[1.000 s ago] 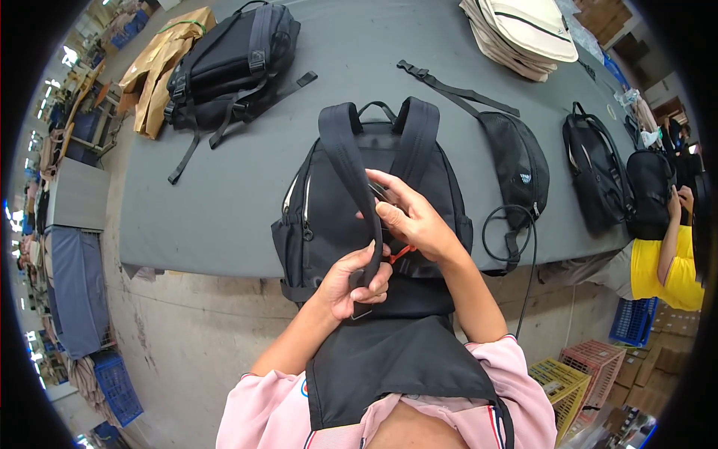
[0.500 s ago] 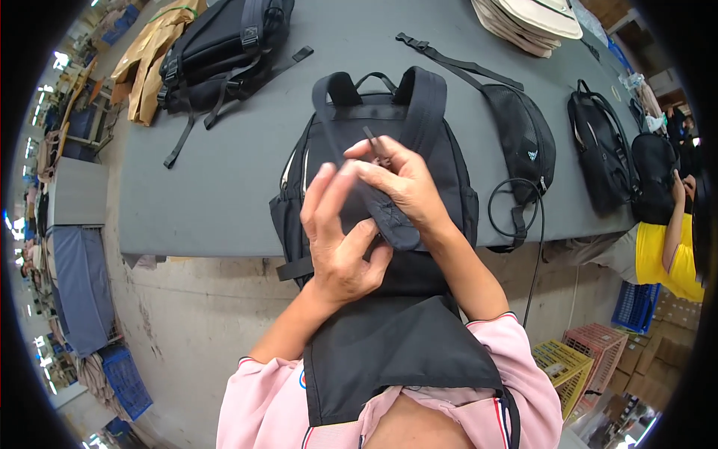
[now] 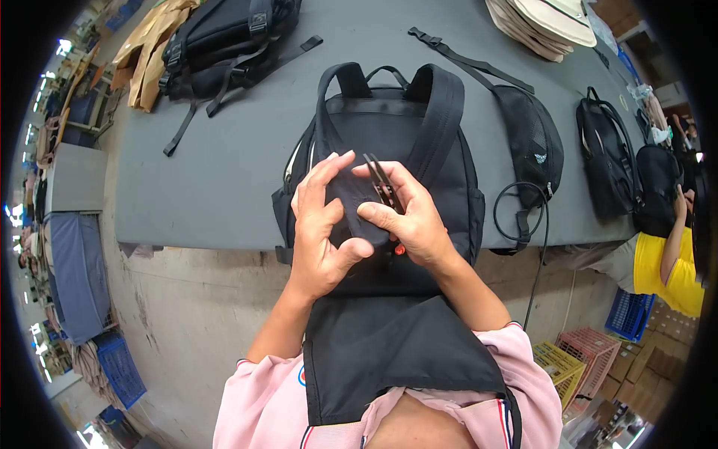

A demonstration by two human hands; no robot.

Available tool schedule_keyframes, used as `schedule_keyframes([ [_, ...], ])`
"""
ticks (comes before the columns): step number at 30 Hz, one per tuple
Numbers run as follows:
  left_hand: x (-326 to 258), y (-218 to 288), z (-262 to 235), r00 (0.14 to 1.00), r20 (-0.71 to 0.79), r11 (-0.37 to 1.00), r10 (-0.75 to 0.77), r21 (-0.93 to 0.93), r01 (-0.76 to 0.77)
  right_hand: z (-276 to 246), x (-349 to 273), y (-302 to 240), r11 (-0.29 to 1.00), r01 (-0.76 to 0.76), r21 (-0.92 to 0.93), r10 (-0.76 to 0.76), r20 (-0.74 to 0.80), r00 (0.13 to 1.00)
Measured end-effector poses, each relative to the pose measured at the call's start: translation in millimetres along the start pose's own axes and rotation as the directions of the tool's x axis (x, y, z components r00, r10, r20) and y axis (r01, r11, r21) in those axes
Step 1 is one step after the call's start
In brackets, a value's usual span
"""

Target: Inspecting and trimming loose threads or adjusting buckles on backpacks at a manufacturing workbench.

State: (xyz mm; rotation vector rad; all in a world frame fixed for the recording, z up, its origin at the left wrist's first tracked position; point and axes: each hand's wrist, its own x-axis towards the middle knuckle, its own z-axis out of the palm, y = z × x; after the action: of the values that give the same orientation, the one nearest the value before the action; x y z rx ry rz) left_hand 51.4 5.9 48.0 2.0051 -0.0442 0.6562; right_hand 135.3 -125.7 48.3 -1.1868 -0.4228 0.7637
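A black backpack (image 3: 396, 123) lies on the grey table before me, its shoulder straps toward the far side. My right hand (image 3: 415, 217) is closed, holding dark thread snips (image 3: 380, 179) with two narrow, parted blades pointing away from me. Its thumb presses on the lower part of the left shoulder strap (image 3: 357, 198). Beside that strap's left edge is my left hand (image 3: 318, 232), fingers curved and apart, thumb stretched out; whether it touches the strap I cannot tell. A small orange-red piece (image 3: 399, 249) shows under my right hand.
Another black backpack (image 3: 224, 52) and brown paper (image 3: 153, 60) lie far left. A black sling bag (image 3: 527, 142) with a looped cord is at right, beyond it more black bags (image 3: 604, 153). Beige pieces (image 3: 546, 26) are stacked at the back. A co-worker in yellow (image 3: 669, 273) stands far right.
My left hand's fingers have come away from the right fingertips and moved slightly left. The right thumb has moved down onto the strap, and the snips show more plainly.
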Motion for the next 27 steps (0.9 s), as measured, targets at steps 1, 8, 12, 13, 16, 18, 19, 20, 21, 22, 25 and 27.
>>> schedule_keyframes([
  [1, -0.7, -0.7, -0.5, 0.999, 0.030, 0.997, -0.036, 0.063, 0.034, 2.7, -0.9, 2.7, 1.000, -0.004, 0.001, 0.004, 0.003, 1.000],
  [8, 0.8, -0.9, -2.5, 0.986, 0.088, 0.988, -0.144, -0.041, 0.148, -13.9, -8.5, 2.5, 0.884, 0.246, -0.398, -0.328, -0.152, 0.932],
  [12, 2.2, -5.2, -0.9, 0.973, 0.099, 0.966, -0.210, -0.131, 0.221, -27.1, -19.6, -11.8, 0.649, 0.257, -0.716, -0.449, -0.087, 0.889],
  [13, 2.7, -5.2, -0.7, 0.965, 0.127, 0.955, -0.229, -0.161, 0.247, -27.0, -19.3, -14.2, 0.650, 0.257, -0.715, -0.448, -0.088, 0.890],
  [16, 4.7, -1.9, 1.0, 0.962, 0.152, 0.954, -0.226, -0.168, 0.250, -23.3, -15.1, -20.5, 0.480, 0.369, -0.796, -0.538, 0.065, 0.840],
  [18, 4.9, -2.0, 0.5, 0.962, 0.152, 0.957, -0.226, -0.152, 0.249, -24.1, -13.3, -21.8, 0.448, 0.366, -0.816, -0.529, 0.088, 0.844],
  [19, 4.1, -2.0, 0.2, 0.962, 0.150, 0.960, -0.227, -0.134, 0.247, -24.6, -12.9, -21.6, 0.415, 0.366, -0.833, -0.520, 0.113, 0.847],
  [20, 3.5, -2.0, 0.0, 0.962, 0.146, 0.959, -0.231, -0.132, 0.251, -24.7, -12.8, -21.5, 0.417, 0.368, -0.831, -0.517, 0.116, 0.848],
  [21, 3.2, -1.9, 0.0, 0.959, 0.150, 0.956, -0.240, -0.135, 0.260, -24.8, -12.8, -21.4, 0.373, 0.371, -0.850, -0.524, 0.137, 0.840],
  [22, 3.2, -1.7, 0.0, 0.957, 0.154, 0.953, -0.247, -0.139, 0.269, -24.8, -13.0, -21.5, 0.327, 0.373, -0.869, -0.532, 0.157, 0.832],
  [25, 1.9, -4.0, -0.1, 0.953, 0.148, 0.950, -0.264, -0.129, 0.283, -26.1, -14.6, -17.3, 0.407, 0.370, -0.835, -0.574, 0.081, 0.815],
  [27, 3.9, -5.8, -0.7, 0.954, 0.147, 0.952, -0.261, -0.125, 0.280, -26.9, -15.4, -19.4, 0.427, 0.360, -0.829, -0.553, 0.076, 0.829],
])
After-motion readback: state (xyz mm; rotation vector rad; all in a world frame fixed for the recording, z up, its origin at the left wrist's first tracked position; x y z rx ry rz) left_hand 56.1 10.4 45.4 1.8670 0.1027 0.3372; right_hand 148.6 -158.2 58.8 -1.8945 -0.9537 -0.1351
